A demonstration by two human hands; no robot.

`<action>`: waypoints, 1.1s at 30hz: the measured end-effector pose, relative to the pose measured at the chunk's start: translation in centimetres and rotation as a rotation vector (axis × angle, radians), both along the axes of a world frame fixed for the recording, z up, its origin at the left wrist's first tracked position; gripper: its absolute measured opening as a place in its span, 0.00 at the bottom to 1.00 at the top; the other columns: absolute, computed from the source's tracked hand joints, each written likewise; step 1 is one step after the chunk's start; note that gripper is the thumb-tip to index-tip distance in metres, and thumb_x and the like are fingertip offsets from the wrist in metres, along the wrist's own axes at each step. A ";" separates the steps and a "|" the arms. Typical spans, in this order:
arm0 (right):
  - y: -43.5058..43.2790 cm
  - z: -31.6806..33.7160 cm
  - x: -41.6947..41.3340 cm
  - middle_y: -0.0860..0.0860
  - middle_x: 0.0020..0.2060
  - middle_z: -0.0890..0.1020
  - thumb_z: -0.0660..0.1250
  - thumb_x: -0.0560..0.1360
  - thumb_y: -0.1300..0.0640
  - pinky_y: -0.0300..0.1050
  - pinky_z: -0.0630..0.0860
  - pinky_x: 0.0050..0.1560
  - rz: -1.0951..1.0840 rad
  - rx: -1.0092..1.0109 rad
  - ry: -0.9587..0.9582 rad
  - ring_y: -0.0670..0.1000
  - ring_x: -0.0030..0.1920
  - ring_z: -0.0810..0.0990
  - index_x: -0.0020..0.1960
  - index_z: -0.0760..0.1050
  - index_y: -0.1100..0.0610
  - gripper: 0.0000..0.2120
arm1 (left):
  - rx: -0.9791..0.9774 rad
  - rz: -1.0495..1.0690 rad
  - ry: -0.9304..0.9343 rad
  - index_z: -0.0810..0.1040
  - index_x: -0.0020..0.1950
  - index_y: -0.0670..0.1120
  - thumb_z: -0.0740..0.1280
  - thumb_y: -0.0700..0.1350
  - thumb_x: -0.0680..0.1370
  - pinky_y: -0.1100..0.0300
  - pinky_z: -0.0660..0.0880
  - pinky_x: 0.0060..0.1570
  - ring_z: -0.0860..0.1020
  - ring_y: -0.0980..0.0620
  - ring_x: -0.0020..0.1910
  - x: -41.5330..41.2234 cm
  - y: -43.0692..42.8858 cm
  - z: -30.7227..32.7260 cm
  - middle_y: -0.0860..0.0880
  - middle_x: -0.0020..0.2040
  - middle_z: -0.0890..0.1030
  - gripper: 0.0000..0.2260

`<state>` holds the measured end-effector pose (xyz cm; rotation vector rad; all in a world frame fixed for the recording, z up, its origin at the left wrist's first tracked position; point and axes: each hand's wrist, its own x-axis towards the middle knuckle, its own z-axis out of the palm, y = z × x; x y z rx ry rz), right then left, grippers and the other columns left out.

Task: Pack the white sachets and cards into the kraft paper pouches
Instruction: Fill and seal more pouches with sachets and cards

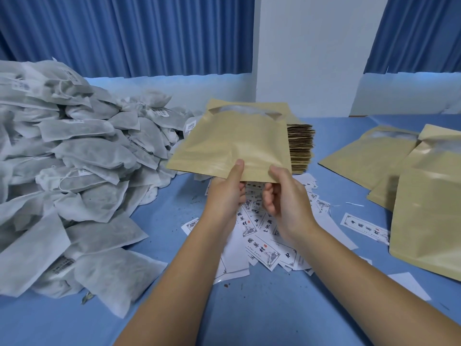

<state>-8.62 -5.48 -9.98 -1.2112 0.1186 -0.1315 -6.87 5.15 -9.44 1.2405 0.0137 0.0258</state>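
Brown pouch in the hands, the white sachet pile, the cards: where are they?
Brown pouch [232,143]: head view, middle of its front face.
White sachet pile [94,153]: head view, a sachet mid-pile.
Cards [262,253]: head view, a printed card in the heap.

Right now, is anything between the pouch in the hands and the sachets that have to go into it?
Nothing visible is. The left hand and right hand pinch the pouch by its near edge, above the cards. The sachets lie heaped just left of it, nothing between.
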 end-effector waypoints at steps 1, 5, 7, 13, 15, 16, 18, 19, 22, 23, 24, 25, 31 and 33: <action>0.2 -0.1 0.0 0.51 0.21 0.70 0.65 0.77 0.49 0.37 0.63 0.21 0.016 0.002 0.013 0.47 0.20 0.66 0.32 0.72 0.57 0.18 | 0.017 -0.013 -0.001 0.73 0.39 0.49 0.64 0.48 0.81 0.68 0.60 0.22 0.61 0.59 0.21 -0.2 -0.3 -0.1 0.57 0.22 0.64 0.11; 0.5 -0.4 0.0 0.50 0.21 0.72 0.67 0.76 0.50 0.35 0.65 0.22 -0.030 -0.052 0.077 0.47 0.21 0.66 0.27 0.72 0.56 0.20 | 0.153 -0.059 0.068 0.72 0.34 0.45 0.66 0.53 0.79 0.65 0.62 0.26 0.65 0.56 0.22 -0.5 -0.9 -0.2 0.50 0.25 0.70 0.17; 0.2 -0.3 0.0 0.50 0.21 0.72 0.67 0.75 0.52 0.35 0.64 0.22 -0.099 -0.047 0.040 0.47 0.21 0.66 0.27 0.73 0.55 0.19 | 0.105 -0.025 0.099 0.71 0.34 0.47 0.67 0.54 0.78 0.64 0.59 0.24 0.63 0.56 0.22 -0.5 -0.7 0.0 0.52 0.26 0.68 0.17; 0.2 -0.1 0.0 0.51 0.21 0.71 0.65 0.76 0.50 0.36 0.63 0.21 -0.059 0.016 0.009 0.48 0.21 0.66 0.31 0.72 0.58 0.18 | -0.031 -0.003 0.001 0.67 0.32 0.49 0.67 0.47 0.79 0.66 0.57 0.23 0.59 0.57 0.22 -0.4 0.1 0.4 0.55 0.23 0.62 0.17; 0.4 -0.2 -0.1 0.51 0.22 0.72 0.64 0.77 0.47 0.36 0.64 0.22 0.038 -0.003 0.023 0.48 0.21 0.67 0.32 0.72 0.58 0.19 | -0.018 -0.006 -0.022 0.69 0.31 0.48 0.67 0.47 0.79 0.64 0.62 0.24 0.63 0.57 0.20 -0.5 -0.3 0.3 0.54 0.21 0.65 0.17; 0.5 -0.2 -0.2 0.51 0.22 0.72 0.65 0.76 0.46 0.37 0.65 0.23 0.061 -0.031 0.033 0.48 0.21 0.67 0.31 0.72 0.57 0.20 | -0.005 -0.009 -0.028 0.70 0.31 0.47 0.66 0.47 0.79 0.61 0.65 0.26 0.66 0.55 0.21 -0.6 -0.6 0.2 0.53 0.21 0.67 0.17; 0.5 -0.3 -0.2 0.51 0.21 0.71 0.66 0.76 0.47 0.37 0.66 0.25 0.045 -0.078 0.058 0.48 0.22 0.67 0.29 0.71 0.56 0.21 | 0.060 0.007 -0.018 0.72 0.31 0.46 0.67 0.49 0.79 0.58 0.68 0.31 0.69 0.51 0.24 -0.8 -1.1 0.1 0.50 0.23 0.70 0.17; 0.4 -0.3 -0.1 0.51 0.22 0.71 0.66 0.76 0.48 0.38 0.66 0.27 0.020 -0.092 0.061 0.48 0.22 0.67 0.28 0.71 0.55 0.20 | 0.111 0.024 -0.005 0.72 0.31 0.47 0.68 0.51 0.78 0.59 0.68 0.31 0.69 0.51 0.25 -0.8 -1.1 0.1 0.51 0.23 0.71 0.17; -0.1 -0.2 0.1 0.50 0.22 0.70 0.65 0.75 0.53 0.41 0.63 0.27 -0.062 -0.047 0.027 0.48 0.22 0.65 0.28 0.69 0.55 0.18 | 0.133 0.022 0.041 0.74 0.35 0.49 0.67 0.56 0.77 0.67 0.64 0.24 0.66 0.56 0.23 -0.8 -0.8 0.2 0.53 0.24 0.70 0.15; -0.2 -0.1 0.2 0.50 0.22 0.70 0.65 0.75 0.54 0.40 0.61 0.26 -0.087 -0.007 0.016 0.47 0.22 0.64 0.29 0.68 0.55 0.17 | 0.091 0.024 0.059 0.75 0.38 0.49 0.67 0.56 0.77 0.67 0.62 0.23 0.65 0.56 0.22 -0.7 -0.6 0.4 0.53 0.25 0.69 0.13; -0.4 0.0 0.3 0.49 0.22 0.69 0.64 0.75 0.55 0.40 0.59 0.25 -0.109 0.023 0.008 0.47 0.21 0.63 0.30 0.67 0.55 0.16 | 0.054 0.036 0.067 0.75 0.41 0.49 0.66 0.55 0.78 0.67 0.61 0.22 0.65 0.57 0.22 -0.7 -0.5 0.4 0.53 0.25 0.68 0.12; -0.5 0.0 0.4 0.50 0.22 0.68 0.64 0.75 0.55 0.41 0.58 0.25 -0.124 0.035 0.003 0.47 0.21 0.63 0.31 0.66 0.55 0.15 | 0.032 0.050 0.061 0.75 0.43 0.49 0.66 0.53 0.78 0.67 0.62 0.22 0.65 0.58 0.21 -0.7 -0.5 0.4 0.54 0.25 0.68 0.10; -0.2 -0.3 0.3 0.51 0.22 0.69 0.65 0.75 0.52 0.42 0.61 0.26 -0.031 0.014 -0.017 0.49 0.22 0.64 0.30 0.70 0.55 0.17 | 0.069 0.058 -0.035 0.74 0.45 0.48 0.65 0.51 0.80 0.70 0.65 0.23 0.66 0.60 0.22 -1.2 -1.5 0.2 0.58 0.23 0.70 0.08; -0.1 -0.3 0.3 0.51 0.22 0.70 0.65 0.75 0.53 0.43 0.62 0.28 -0.025 -0.036 -0.007 0.49 0.23 0.64 0.25 0.70 0.54 0.19 | 0.127 0.047 -0.022 0.72 0.40 0.49 0.65 0.52 0.80 0.69 0.64 0.23 0.66 0.59 0.22 -1.2 -1.4 0.2 0.57 0.23 0.69 0.11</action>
